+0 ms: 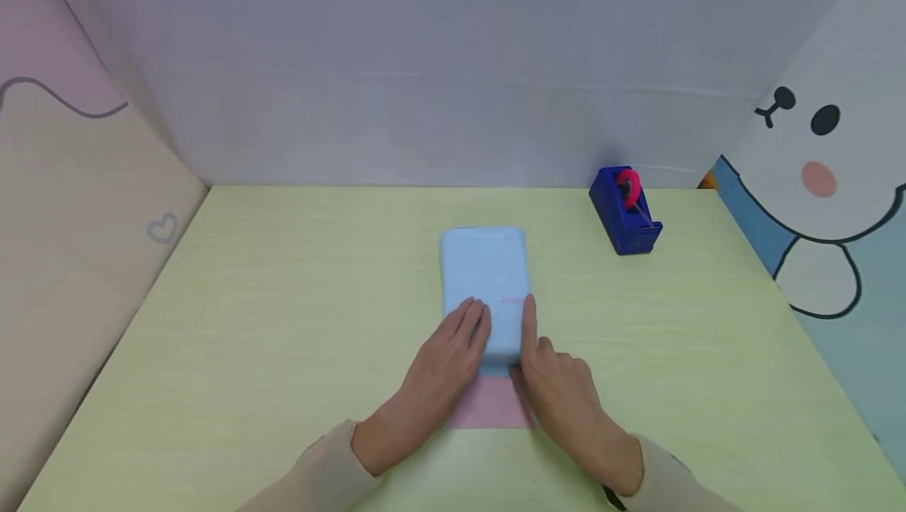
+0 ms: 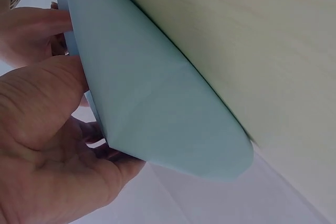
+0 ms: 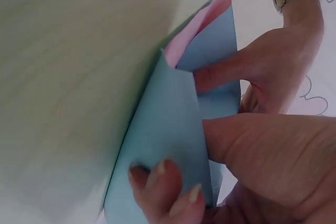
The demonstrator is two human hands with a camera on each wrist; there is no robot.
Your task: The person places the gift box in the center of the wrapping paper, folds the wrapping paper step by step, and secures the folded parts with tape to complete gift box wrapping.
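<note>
On the table, a box wrapped in light blue paper (image 1: 488,260) lies flat, with a pink-backed flap (image 1: 491,406) spread out at its near end. My left hand (image 1: 442,366) rests on the left of the box's top, fingers straight and together. Its thumb (image 2: 63,74) touches the near end. My right hand (image 1: 562,390) stretches its index finger along the right top edge. The other right fingers (image 3: 160,182) are bent beside the paper's side, and the right thumb (image 3: 236,137) touches the near-end fold. Inside that fold the pink underside (image 3: 197,32) shows.
A blue tape dispenser (image 1: 624,213) with a red core stands at the table's back right. Pale fabric (image 1: 425,103) hangs behind the pale green table (image 1: 283,300), and printed panels (image 1: 828,182) line its sides.
</note>
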